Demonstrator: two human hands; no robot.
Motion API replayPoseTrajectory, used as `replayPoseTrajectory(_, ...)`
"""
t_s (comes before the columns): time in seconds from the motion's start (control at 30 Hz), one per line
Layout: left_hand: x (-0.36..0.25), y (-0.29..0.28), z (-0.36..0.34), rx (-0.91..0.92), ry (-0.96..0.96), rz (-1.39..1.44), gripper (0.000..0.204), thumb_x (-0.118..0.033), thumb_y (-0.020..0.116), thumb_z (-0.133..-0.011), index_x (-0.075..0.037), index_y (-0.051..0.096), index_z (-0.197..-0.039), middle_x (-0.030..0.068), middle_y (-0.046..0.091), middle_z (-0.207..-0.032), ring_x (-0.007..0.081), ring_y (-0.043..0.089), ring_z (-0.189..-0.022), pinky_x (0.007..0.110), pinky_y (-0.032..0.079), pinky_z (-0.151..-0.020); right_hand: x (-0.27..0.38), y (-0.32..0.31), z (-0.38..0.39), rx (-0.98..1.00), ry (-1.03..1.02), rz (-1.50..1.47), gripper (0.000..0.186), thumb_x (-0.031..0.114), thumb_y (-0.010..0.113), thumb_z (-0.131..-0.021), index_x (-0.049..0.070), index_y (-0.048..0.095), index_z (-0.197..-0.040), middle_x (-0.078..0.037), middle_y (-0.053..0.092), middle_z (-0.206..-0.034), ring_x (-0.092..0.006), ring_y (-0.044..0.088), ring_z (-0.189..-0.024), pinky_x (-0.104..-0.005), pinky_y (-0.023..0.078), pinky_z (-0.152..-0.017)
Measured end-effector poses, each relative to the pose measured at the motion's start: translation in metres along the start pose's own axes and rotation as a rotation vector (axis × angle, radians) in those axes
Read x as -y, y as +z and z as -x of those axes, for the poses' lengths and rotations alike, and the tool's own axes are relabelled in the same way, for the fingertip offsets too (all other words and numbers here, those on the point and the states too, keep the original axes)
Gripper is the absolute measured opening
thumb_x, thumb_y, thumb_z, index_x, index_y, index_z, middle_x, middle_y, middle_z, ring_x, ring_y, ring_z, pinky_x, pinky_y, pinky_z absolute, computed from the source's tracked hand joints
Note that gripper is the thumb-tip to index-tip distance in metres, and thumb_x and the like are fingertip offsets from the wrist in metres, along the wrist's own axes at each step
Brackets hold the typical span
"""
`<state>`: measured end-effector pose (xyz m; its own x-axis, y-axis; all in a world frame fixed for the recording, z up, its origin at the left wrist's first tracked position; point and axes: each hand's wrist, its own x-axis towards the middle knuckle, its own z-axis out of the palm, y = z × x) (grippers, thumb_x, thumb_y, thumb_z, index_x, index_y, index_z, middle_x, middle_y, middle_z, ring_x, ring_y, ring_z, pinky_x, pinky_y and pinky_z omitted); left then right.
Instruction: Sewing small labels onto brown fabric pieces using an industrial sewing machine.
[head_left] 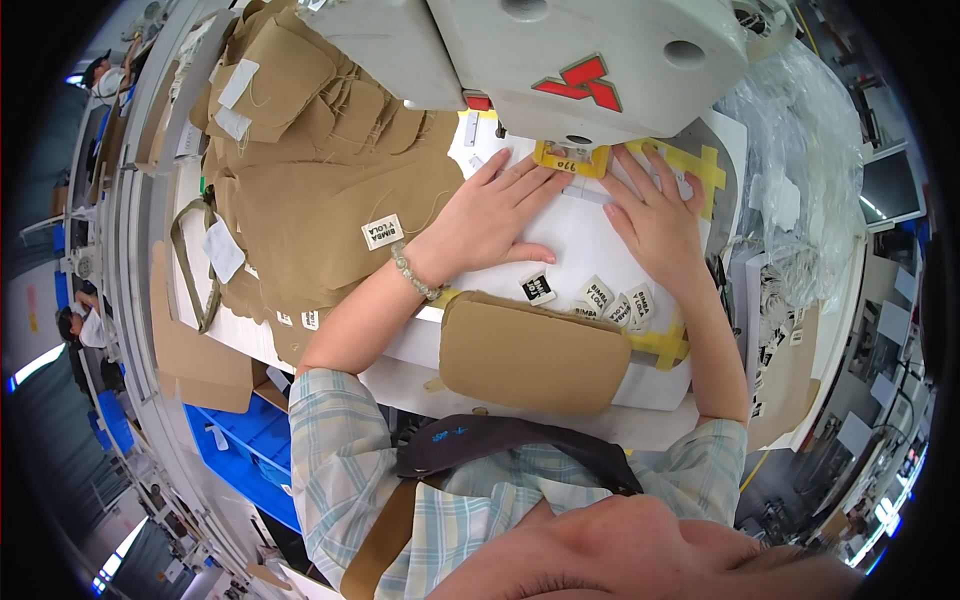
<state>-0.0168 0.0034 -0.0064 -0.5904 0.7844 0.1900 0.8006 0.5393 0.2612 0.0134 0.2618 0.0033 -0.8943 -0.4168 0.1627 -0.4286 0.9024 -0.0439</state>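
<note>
Both my hands lie flat on the white work surface [540, 215] under the head of a large white sewing machine [600, 70]. My left hand [495, 215] has its fingers stretched toward the yellow-framed part [570, 160] beneath the head, thumb pointing right. To the right of that part, my right hand [655, 215] rests with fingers spread. Whatever lies under the fingertips is partly hidden. Just below the hands are several small white labels [597, 293] and a black one [537, 288]. Nearest me sits a stack of rounded brown fabric pieces [535, 350].
Brown fabric panels [320, 210] pile up on the left, with a white label [382, 232] on top. Clear plastic [790, 150] bulges at the right, above a box of loose labels [775, 330]. A blue crate [240, 450] stands lower left. Other people appear far left.
</note>
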Motion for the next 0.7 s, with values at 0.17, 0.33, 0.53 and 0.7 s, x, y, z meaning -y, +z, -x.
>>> replayPoseTrajectory(0.17,-0.0015,0.0009,0.0007,-0.029,0.000,-0.023,0.090,-0.065,0.055,-0.081,-0.005,0.040,-0.146,0.0131,0.048,-0.140,0.0295,0.043,-0.133,0.050,0.030,-0.112,0.0011,-0.0006,-0.0018,-0.028,0.006,0.005,0.034,0.034,0.059,-0.093,0.030,0.063,-0.126,0.004,0.045,-0.149,-0.0219,0.039,-0.136,-0.0522,0.018,-0.108)
replayPoseTrajectory(0.33,-0.0029,0.0021,0.0002,-0.054,-0.008,-0.020,0.090,-0.065,0.056,-0.080,-0.005,0.041,-0.145,0.0134,0.048,-0.140,0.0295,0.043,-0.133,0.050,0.030,-0.113,0.0000,-0.0008,-0.0021,-0.003,0.011,0.021,0.033,0.035,0.058,-0.093,0.032,0.063,-0.126,0.004,0.045,-0.149,-0.0217,0.039,-0.136,-0.0516,0.017,-0.108)
replayPoseTrajectory(0.53,-0.0043,0.0023,-0.0012,-0.047,-0.014,-0.030,0.089,-0.066,0.057,-0.080,-0.004,0.043,-0.143,0.0135,0.049,-0.139,0.0291,0.044,-0.131,0.050,0.030,-0.112,0.0033,-0.0020,-0.0035,0.010,0.021,0.012,0.033,0.037,0.058,-0.093,0.031,0.063,-0.125,0.003,0.044,-0.150,-0.0216,0.039,-0.137,-0.0517,0.018,-0.107)
replayPoseTrajectory(0.7,-0.0046,0.0008,-0.0026,-0.040,-0.011,-0.039,0.089,-0.067,0.057,-0.079,-0.004,0.045,-0.141,0.0133,0.050,-0.137,0.0290,0.045,-0.129,0.050,0.031,-0.111,0.0043,0.0005,-0.0038,-0.003,0.021,-0.018,0.033,0.039,0.061,-0.090,0.027,0.065,-0.121,0.000,0.043,-0.151,-0.0218,0.038,-0.137,-0.0519,0.018,-0.107)
